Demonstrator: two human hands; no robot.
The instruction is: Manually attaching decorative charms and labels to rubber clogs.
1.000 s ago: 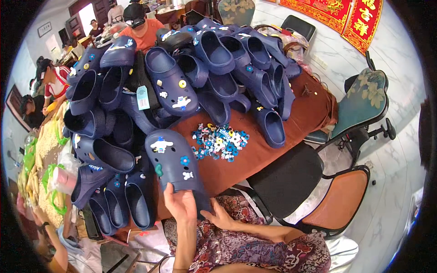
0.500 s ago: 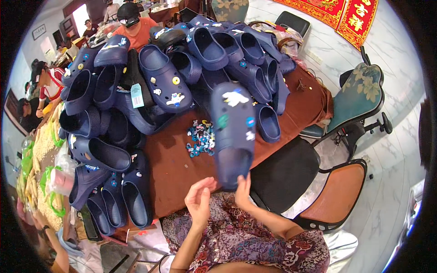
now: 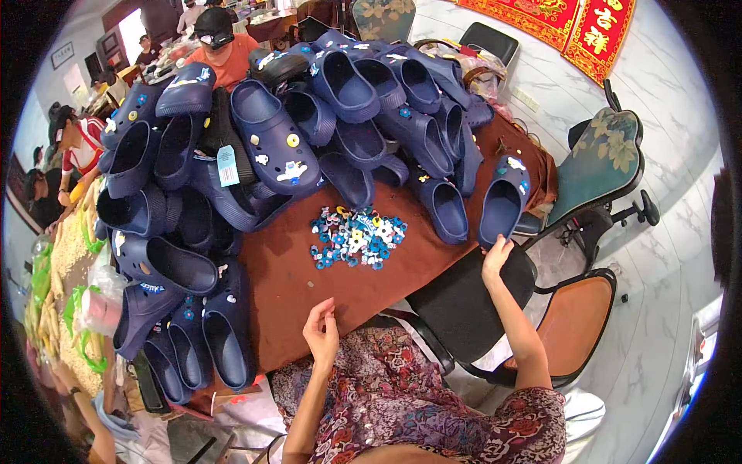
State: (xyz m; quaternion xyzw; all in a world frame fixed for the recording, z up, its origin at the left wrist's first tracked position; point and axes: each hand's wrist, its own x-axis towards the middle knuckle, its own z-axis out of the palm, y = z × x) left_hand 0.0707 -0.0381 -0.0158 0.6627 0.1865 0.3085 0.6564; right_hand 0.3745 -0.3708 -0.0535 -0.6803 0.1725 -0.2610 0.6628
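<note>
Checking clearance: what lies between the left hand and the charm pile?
Head view: only bare brown tabletop between the left hand and the pile of shoe charms.

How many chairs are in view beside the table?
3: a black-seated chair against the table edge, an orange-seated chair just behind it, and a floral-cushioned swivel chair further along. Others may be hidden behind the clog pile.

Table point(image 3: 325, 286): heap of clogs point(image 3: 309, 116) across the far half and left edge; pile of shoe charms point(image 3: 354, 236) at centre, before the heap. Single clog point(image 3: 502, 201) at right edge, right hand point(image 3: 495, 259) touching its heel. Left hand point(image 3: 322, 332) at near edge. Chairs point(image 3: 471, 309) right of table.
</note>
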